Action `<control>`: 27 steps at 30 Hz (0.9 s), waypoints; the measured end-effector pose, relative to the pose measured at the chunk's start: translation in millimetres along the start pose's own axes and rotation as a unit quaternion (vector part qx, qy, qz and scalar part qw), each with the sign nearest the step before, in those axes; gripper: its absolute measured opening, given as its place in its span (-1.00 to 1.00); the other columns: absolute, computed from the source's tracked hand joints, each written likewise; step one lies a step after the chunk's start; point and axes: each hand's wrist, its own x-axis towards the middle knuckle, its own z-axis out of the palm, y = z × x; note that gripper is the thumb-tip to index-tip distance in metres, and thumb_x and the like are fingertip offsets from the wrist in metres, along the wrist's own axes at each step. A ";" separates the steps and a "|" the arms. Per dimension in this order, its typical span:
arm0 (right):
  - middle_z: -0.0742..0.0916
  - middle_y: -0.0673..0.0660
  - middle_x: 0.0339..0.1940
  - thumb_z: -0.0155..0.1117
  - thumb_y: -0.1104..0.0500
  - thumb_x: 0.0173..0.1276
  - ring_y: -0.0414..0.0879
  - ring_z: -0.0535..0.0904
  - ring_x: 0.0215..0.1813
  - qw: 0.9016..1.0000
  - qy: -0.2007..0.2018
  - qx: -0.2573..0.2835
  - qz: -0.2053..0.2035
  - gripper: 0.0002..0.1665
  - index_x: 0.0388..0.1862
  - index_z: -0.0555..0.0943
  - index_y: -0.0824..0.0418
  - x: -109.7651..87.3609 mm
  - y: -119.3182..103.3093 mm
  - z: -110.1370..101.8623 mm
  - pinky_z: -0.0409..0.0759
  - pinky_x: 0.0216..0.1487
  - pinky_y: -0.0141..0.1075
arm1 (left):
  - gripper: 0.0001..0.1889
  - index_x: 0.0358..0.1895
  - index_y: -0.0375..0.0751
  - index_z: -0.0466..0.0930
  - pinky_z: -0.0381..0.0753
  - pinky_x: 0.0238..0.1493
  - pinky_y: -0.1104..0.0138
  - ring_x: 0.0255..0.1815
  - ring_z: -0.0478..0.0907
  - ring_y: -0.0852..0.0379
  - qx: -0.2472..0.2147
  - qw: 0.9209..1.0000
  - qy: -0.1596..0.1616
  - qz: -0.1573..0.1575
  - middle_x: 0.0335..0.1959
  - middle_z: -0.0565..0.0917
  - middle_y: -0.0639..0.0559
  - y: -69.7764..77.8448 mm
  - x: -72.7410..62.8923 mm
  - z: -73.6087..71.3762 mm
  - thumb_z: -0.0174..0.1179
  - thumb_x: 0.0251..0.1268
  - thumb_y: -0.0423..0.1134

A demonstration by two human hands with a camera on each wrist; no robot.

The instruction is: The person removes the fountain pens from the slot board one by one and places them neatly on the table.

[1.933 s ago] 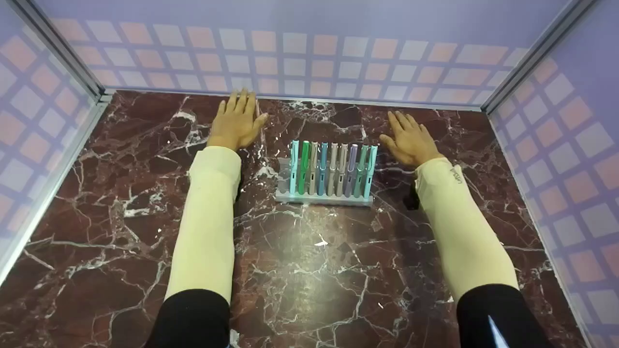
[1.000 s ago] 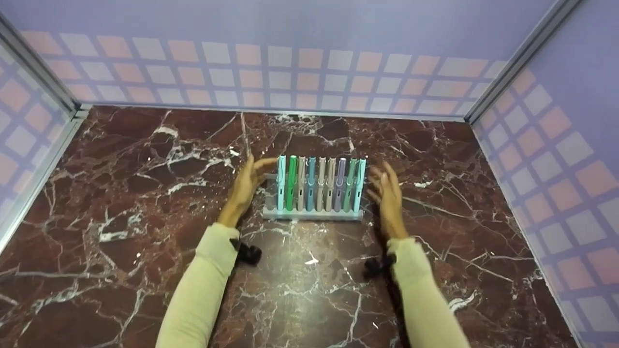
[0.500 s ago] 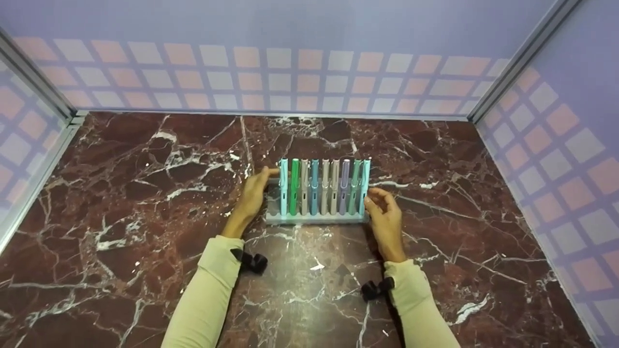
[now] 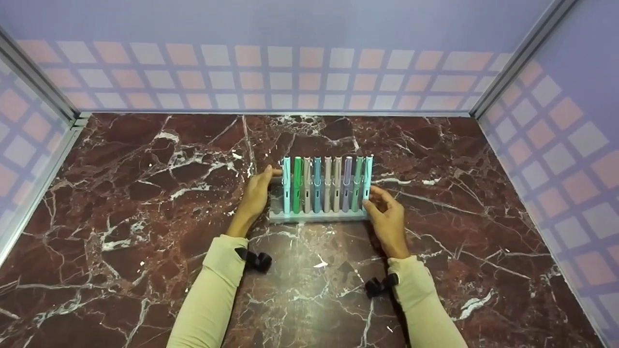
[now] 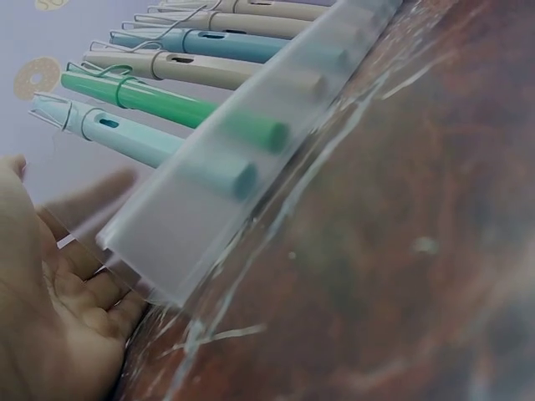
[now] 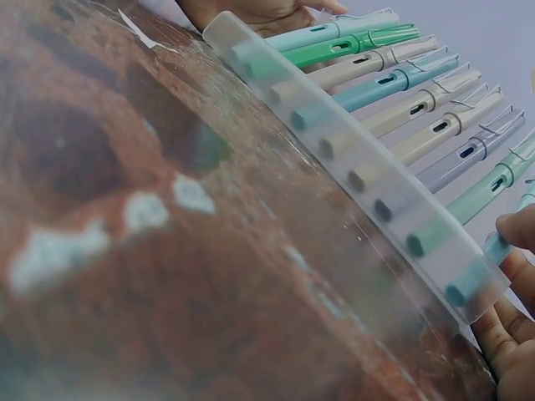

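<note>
A clear plastic pen stand (image 4: pixel 319 217) holds a row of several upright capped pens with wire clips. Light blue pens mark both ends, the left one (image 4: pixel 287 186) beside a green pen (image 4: pixel 297 186); beige, blue, purple and teal ones stand between. My left hand (image 4: pixel 255 195) holds the stand's left end, with a finger showing through the clear plastic in the left wrist view. At the right end, my right hand (image 4: pixel 388 217) grips the stand, thumb across the lower barrel of the right light blue pen (image 6: pixel 493 251). Its other fingers curl behind the end, partly hidden.
The stand rests on a dark red marbled tabletop (image 4: pixel 159 203). A purple back wall (image 4: pixel 290 24) with pink and white squares and similar side panels enclose it. Black wrist cameras (image 4: pixel 258 261) hang below the sleeve cuffs.
From lying flat near the back wall, both hands have come back and inward to the stand's two ends. The right thumb has closed onto the end pen. The pens stay in their places.
</note>
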 end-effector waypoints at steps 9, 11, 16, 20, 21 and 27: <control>0.71 0.35 -0.14 0.29 0.47 0.31 -0.20 0.59 -0.28 1.000 -0.003 -0.013 0.000 -0.63 0.10 0.58 0.54 -1.8 -6.1 2.2 0.53 -0.27 -0.48 | -0.48 0.03 -0.53 0.61 0.48 0.25 0.03 0.02 0.60 -0.24 0.011 1.000 0.007 0.000 -0.05 0.70 -0.37 -0.8 1.2 -2.2 -0.30 0.66 -0.19; 0.71 0.35 -0.14 0.29 0.48 0.31 -0.20 0.58 -0.29 1.000 -0.003 -0.012 0.003 -0.63 0.10 0.58 0.55 -1.6 -6.1 2.3 0.53 -0.27 -0.48 | -0.48 0.04 -0.53 0.61 0.49 0.22 0.03 0.01 0.60 -0.25 0.011 1.000 0.004 -0.006 -0.05 0.70 -0.38 -0.7 0.9 -2.3 -0.31 0.66 -0.18; 0.70 0.31 -0.15 0.29 0.48 0.31 -0.18 0.58 -0.28 1.000 0.000 -0.009 0.012 -0.62 0.11 0.59 0.52 6.6 15.6 1.4 0.53 -0.28 -0.48 | -0.48 0.04 -0.53 0.61 0.46 0.27 0.03 0.06 0.59 -0.23 0.024 1.000 0.006 -0.006 -0.01 0.69 -0.38 0.0 0.6 -1.5 -0.31 0.66 -0.17; 0.71 0.23 -0.18 0.31 0.46 0.30 -0.18 0.58 -0.28 1.000 0.008 -0.011 0.016 -0.63 0.10 0.61 0.48 10.9 26.7 0.6 0.53 -0.28 -0.47 | -0.48 0.02 -0.53 0.62 0.50 0.23 0.03 0.01 0.61 -0.22 0.022 1.000 0.010 0.000 -0.06 0.71 -0.37 0.2 0.7 -0.3 -0.31 0.66 -0.19; 0.71 0.22 -0.18 0.32 0.45 0.30 -0.19 0.58 -0.28 1.000 0.010 -0.010 0.018 -0.63 0.10 0.61 0.48 11.2 27.2 0.4 0.53 -0.27 -0.47 | -0.48 0.01 -0.53 0.62 0.50 0.22 0.03 0.01 0.61 -0.21 0.021 1.000 0.010 0.001 -0.07 0.71 -0.37 0.3 0.6 0.0 -0.31 0.66 -0.19; 0.70 0.20 -0.20 0.31 0.45 0.30 -0.24 0.57 -0.29 1.000 0.013 -0.008 0.028 -0.64 0.08 0.60 0.49 10.2 28.1 -0.4 0.53 -0.26 -0.47 | -0.48 0.02 -0.51 0.64 0.52 0.20 0.07 0.00 0.62 -0.18 0.028 1.000 0.011 -0.007 -0.05 0.71 -0.36 -1.0 0.1 0.5 -0.30 0.66 -0.17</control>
